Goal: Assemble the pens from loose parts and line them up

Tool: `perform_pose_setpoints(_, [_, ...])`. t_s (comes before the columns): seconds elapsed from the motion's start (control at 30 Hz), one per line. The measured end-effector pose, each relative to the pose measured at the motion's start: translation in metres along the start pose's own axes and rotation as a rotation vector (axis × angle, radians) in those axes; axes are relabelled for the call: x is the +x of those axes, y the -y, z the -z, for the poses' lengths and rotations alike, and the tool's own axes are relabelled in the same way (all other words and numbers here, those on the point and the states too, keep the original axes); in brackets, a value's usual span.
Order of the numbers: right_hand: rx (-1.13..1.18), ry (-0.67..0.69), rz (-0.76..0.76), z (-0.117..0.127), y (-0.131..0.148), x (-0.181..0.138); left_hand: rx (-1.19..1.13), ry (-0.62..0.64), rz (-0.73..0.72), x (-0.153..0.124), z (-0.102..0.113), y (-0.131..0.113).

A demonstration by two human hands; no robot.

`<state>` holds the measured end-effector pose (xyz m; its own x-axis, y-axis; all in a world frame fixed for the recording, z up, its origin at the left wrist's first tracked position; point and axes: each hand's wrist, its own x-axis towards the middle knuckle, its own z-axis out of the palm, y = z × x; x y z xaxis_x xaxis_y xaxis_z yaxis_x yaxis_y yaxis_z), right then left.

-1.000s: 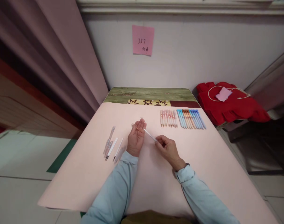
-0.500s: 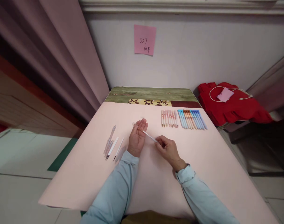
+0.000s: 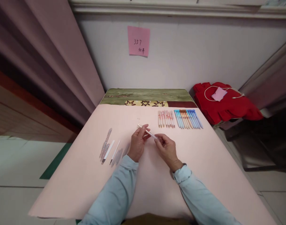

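Note:
A slim white pen refill (image 3: 150, 133) slants between my two hands above the table. My left hand (image 3: 137, 142) is closed, its thumb and fingers pinching the far part, whose end pokes out past them. My right hand (image 3: 167, 149) pinches the near end between thumb and fingertips. Left of my left hand lie several white refills (image 3: 108, 151) with dark tips, a thin one (image 3: 115, 151) apart from the rest. Beside these are clear pen barrels (image 3: 106, 142) and some translucent parts (image 3: 117, 157), partly overlapping. A tiny clear piece (image 3: 138, 118) rests just beyond my left hand.
At the back right stand rows of finished-looking pens: pinkish clear ones (image 3: 166, 119) and blue and brown ones (image 3: 188, 119). Pink paper (image 3: 157, 193) covers the table. Behind it a pink note (image 3: 138, 41) hangs on the wall. Red cloth (image 3: 237, 109) with a white cable lies to the right.
My left hand has gone from an open palm to fingers closed around the refill. The refill's white end now sticks out beyond them. The view has shifted slightly.

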<state>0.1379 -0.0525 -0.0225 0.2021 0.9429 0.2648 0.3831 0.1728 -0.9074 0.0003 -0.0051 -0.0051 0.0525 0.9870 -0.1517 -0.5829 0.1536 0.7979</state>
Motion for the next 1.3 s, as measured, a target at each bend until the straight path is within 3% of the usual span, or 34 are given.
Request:
perform_pose_setpoints(0.3, [0.178, -0.112, -0.115, 0.002, 0.002, 0.003, 0.004, -0.060, 0.052, -0.001, -0.005, 0.003])
perform_pose_setpoints(0.53, [0.215, -0.023, -0.185, 0.002, 0.000, -0.001, 0.051, 0.029, 0.064, -0.008, -0.009, 0.003])
perform_pose_setpoints(0.67, [0.232, 0.028, -0.204, 0.001, -0.002, -0.002, 0.092, -0.003, 0.046, -0.008, -0.010, 0.004])
perform_pose_setpoints(0.83, [0.212, 0.008, -0.149, -0.002, -0.001, -0.001, 0.092, -0.074, 0.002, -0.006, -0.008, 0.006])
perform_pose_setpoints(1.13, [0.265, 0.048, -0.176, 0.000, -0.001, -0.004, 0.089, 0.040, 0.036, -0.008, -0.009, 0.004])
perform_pose_setpoints(1.3, [0.235, 0.032, -0.151, -0.001, -0.001, -0.003, 0.084, 0.016, 0.029, -0.007, -0.009, 0.003])
